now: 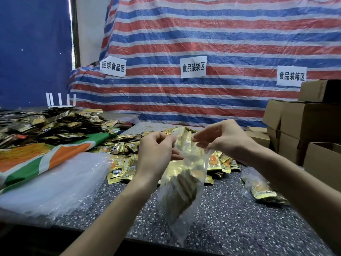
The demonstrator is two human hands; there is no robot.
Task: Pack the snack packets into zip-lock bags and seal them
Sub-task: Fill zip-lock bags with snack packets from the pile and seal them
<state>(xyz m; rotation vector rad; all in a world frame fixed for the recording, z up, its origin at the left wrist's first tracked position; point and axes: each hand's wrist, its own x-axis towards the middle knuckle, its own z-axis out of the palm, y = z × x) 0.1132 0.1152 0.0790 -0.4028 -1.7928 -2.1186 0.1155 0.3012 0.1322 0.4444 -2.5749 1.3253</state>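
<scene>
Speckled grey tabletop [230, 218] across the lower frame, backed by a red, white and blue striped tarp [203, 34] with three white paper signs [193, 67] stuck on it. Stacked cardboard boxes [310, 122] along the right edge. Heap of dark packets [46, 124] at the table's upper left, lying partly on an orange, green and white sack [46, 156]; stack of empty clear bags [55, 182] at lower left.

Centre of frame: zip-lock bag [182, 209] held up off the table. Hangs tilted, bottom corner toward the lower edge, with gold snack packets [184, 180] packed inside. Left hand [156, 150] just left of the bag's mouth, thumb and forefinger pinched on the top edge, other fingers curled. Right hand [227, 141] on the mouth's other side, fingertips closed on the same edge, somewhat blurred.

Loose gold packets [121, 163] spread over the table behind and below both hands. Lower right: a filled clear bag [262, 187] lying flat, apart from the hands.
</scene>
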